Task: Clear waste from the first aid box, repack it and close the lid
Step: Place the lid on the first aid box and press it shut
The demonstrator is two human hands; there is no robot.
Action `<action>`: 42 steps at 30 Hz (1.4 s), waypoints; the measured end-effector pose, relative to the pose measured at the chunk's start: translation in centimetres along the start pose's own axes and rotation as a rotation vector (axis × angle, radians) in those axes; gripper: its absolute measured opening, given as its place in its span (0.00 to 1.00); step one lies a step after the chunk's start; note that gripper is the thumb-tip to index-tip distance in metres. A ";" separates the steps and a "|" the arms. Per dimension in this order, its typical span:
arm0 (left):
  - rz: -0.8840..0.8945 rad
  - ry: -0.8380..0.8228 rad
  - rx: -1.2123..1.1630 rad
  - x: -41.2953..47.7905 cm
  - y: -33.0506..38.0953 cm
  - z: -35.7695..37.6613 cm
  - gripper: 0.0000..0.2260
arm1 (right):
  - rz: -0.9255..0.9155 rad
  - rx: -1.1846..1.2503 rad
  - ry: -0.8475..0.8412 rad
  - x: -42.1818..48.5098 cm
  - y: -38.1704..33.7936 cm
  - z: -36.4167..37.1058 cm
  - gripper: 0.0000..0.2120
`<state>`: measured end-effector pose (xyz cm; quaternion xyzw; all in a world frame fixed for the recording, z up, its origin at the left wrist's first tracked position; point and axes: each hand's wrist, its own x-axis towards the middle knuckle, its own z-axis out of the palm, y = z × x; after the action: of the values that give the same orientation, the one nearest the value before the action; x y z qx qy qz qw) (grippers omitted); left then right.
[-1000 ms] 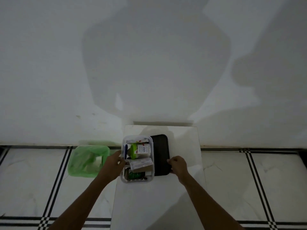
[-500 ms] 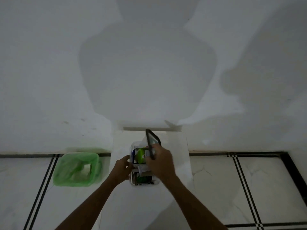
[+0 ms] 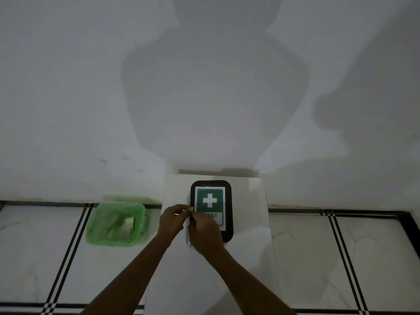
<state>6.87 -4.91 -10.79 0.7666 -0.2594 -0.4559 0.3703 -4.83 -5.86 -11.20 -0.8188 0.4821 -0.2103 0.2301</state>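
Note:
The first aid box stands on a small white table [image 3: 248, 226], covered by its black lid [image 3: 228, 201]. The lid bears a green label with a white cross. The clear box itself shows only as a thin edge at the lid's left side, and its contents are hidden. My left hand [image 3: 172, 220] pinches the left edge of the box and lid. My right hand [image 3: 204, 234] lies on the near left part of the lid, fingers curled over its edge, covering part of the label.
A bin lined with a green bag [image 3: 117, 223] stands on the tiled floor left of the table, with pale waste inside. A white wall rises right behind the table. Black-striped floor tiles lie on both sides.
My right hand lifted the black lid from beside the box, swung it over and set it flat on the box. My left hand stayed at the box's left edge.

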 end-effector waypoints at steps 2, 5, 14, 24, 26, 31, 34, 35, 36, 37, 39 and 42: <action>0.061 0.046 0.112 -0.2 -0.4 0.5 0.13 | 0.159 0.032 0.145 0.5 1.1 -1.8 0.06; 0.100 0.100 0.192 -0.5 -0.5 1.1 0.13 | 0.471 -0.098 0.174 1.8 4.1 -4.0 0.13; 0.205 0.137 0.185 -1.2 0.2 2.0 0.12 | 0.534 0.045 -0.121 2.2 7.8 -4.5 0.14; 0.205 0.261 0.358 -3.2 -3.0 2.7 0.13 | 0.465 0.026 -0.076 1.0 7.0 -3.2 0.15; 0.188 0.260 0.350 -3.0 -2.7 3.2 0.13 | 0.453 0.043 -0.045 1.0 6.8 -3.0 0.14; 0.122 0.241 0.345 -3.1 -2.2 4.8 0.15 | 0.450 0.060 0.006 1.1 6.1 -1.9 0.12; 0.083 0.280 0.380 -2.7 -1.7 5.3 0.15 | 0.444 0.085 0.046 1.5 6.2 -1.1 0.10; 0.078 0.293 0.395 -2.6 -1.7 5.4 0.14 | 0.449 0.100 0.052 1.5 6.4 -0.9 0.10; 0.077 0.298 0.410 -2.6 -1.9 5.5 0.14 | 0.458 0.112 0.051 1.4 6.5 -0.6 0.09; 0.077 0.297 0.420 -2.6 -2.2 5.6 0.14 | 0.473 0.125 0.045 1.3 6.7 -0.5 0.09; 0.070 0.286 0.411 -2.5 -2.6 5.7 0.14 | 0.522 0.170 0.030 1.1 7.1 -0.1 0.10; 0.065 0.293 0.365 -2.1 -3.0 6.0 0.15 | 0.559 0.176 0.020 1.1 7.6 0.3 0.12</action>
<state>0.80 -3.61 -14.00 0.8700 -0.3057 -0.2733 0.2738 -9.39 -10.02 -15.70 -0.6289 0.6712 -0.1878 0.3445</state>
